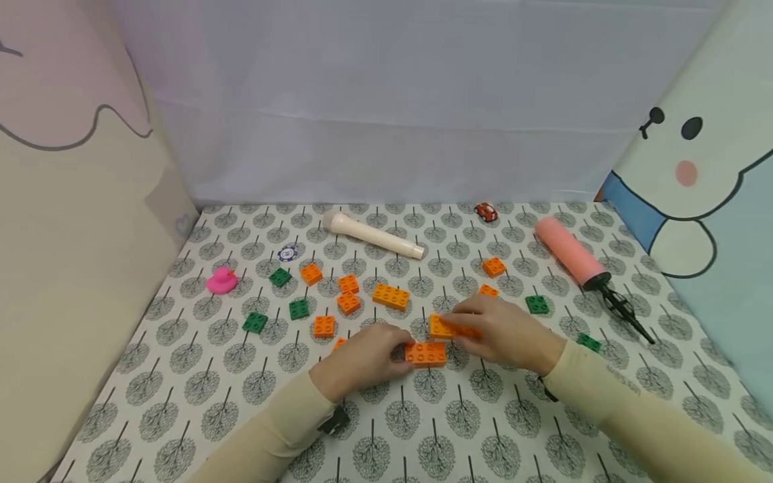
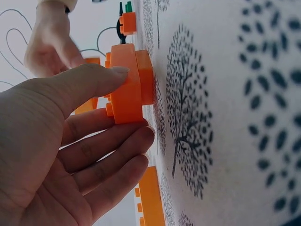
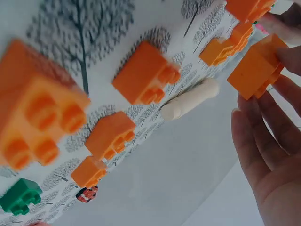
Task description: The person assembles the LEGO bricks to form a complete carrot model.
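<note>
Your left hand [image 1: 368, 359] grips the long orange plastic brick [image 1: 426, 355] at its nine-o'clock end, seemingly to steady it studs up; your right hand [image 1: 495, 333] pinches a yellow-orange plastic brick [image 1: 437, 328], partly hidden, just beyond at one o'clock; a long yellow-orange studded brick [image 1: 391, 296] lies at eleven o'clock; the pink cylinder [image 1: 569, 251] sits well apart at two o'clock, perhaps leaving room.

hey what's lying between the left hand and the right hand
In the head view, an orange brick held by the left hand and a lighter orange brick held by the right hand.
</note>
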Demonstrator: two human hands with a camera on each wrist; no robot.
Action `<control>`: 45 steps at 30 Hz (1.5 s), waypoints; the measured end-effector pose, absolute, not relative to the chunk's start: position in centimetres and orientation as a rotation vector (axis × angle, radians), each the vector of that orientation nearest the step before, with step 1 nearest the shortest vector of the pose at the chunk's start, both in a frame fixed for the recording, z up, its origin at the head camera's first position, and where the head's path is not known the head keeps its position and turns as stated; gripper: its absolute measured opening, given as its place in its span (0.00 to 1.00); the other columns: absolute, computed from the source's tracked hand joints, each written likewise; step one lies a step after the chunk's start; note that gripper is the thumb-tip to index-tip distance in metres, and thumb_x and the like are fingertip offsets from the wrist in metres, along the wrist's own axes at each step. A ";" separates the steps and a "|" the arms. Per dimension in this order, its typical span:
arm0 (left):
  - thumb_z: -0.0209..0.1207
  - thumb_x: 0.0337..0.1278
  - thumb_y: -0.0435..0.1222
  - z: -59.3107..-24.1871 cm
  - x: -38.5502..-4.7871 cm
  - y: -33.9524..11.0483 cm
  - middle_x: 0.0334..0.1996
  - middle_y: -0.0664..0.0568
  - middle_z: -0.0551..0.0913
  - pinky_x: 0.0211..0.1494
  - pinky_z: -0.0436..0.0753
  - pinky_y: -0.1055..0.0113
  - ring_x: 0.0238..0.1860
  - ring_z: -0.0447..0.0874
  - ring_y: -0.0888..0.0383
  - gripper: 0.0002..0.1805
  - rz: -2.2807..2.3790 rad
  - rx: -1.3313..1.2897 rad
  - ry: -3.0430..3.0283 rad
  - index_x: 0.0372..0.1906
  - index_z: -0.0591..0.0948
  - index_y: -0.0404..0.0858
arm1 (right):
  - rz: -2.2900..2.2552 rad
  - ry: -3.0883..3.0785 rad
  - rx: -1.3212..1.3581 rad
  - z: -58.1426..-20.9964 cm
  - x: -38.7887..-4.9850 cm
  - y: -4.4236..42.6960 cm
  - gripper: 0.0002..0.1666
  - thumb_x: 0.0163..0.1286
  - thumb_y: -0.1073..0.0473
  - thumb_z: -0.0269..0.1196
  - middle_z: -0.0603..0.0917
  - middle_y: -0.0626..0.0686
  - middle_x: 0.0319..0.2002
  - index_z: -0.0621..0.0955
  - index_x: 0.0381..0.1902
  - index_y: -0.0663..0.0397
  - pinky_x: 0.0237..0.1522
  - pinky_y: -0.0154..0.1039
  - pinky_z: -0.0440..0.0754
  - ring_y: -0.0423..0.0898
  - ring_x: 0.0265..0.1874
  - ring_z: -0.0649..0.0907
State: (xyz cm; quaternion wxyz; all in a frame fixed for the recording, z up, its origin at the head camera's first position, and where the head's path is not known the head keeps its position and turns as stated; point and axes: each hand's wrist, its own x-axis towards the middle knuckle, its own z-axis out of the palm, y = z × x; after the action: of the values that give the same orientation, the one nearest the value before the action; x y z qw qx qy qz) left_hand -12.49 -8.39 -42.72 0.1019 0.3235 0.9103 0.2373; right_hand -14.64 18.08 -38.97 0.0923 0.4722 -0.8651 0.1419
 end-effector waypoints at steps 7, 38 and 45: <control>0.68 0.58 0.45 -42.6 -12.4 -8.5 0.46 0.55 0.87 0.55 0.82 0.65 0.47 0.83 0.61 0.19 0.708 0.915 2.673 0.53 0.85 0.42 | 0.428 -2.565 1.484 -40.0 -13.4 18.5 0.26 0.58 0.58 0.72 0.85 0.47 0.46 0.84 0.57 0.48 0.44 0.39 0.85 0.43 0.43 0.82; 0.68 0.57 0.46 -42.9 -12.6 -8.3 0.44 0.57 0.87 0.53 0.82 0.66 0.42 0.81 0.65 0.19 0.735 0.942 2.660 0.51 0.85 0.43 | 0.458 -2.646 1.522 -40.3 -12.9 18.1 0.23 0.62 0.58 0.71 0.82 0.49 0.48 0.85 0.56 0.52 0.47 0.37 0.85 0.43 0.45 0.81; 0.68 0.57 0.45 -42.8 -12.7 -8.5 0.44 0.57 0.87 0.52 0.82 0.66 0.42 0.80 0.65 0.18 0.737 0.957 2.656 0.51 0.85 0.42 | 0.455 -2.623 1.498 -40.4 -12.9 17.9 0.22 0.61 0.58 0.72 0.82 0.49 0.47 0.86 0.54 0.52 0.44 0.36 0.85 0.42 0.43 0.81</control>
State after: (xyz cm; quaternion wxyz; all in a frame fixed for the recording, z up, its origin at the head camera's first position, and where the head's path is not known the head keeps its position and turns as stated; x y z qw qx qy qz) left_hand -12.69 -8.47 -42.80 0.1117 0.3259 0.9046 0.2510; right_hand -12.89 17.87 -40.39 0.0435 0.4899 -0.8579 0.1489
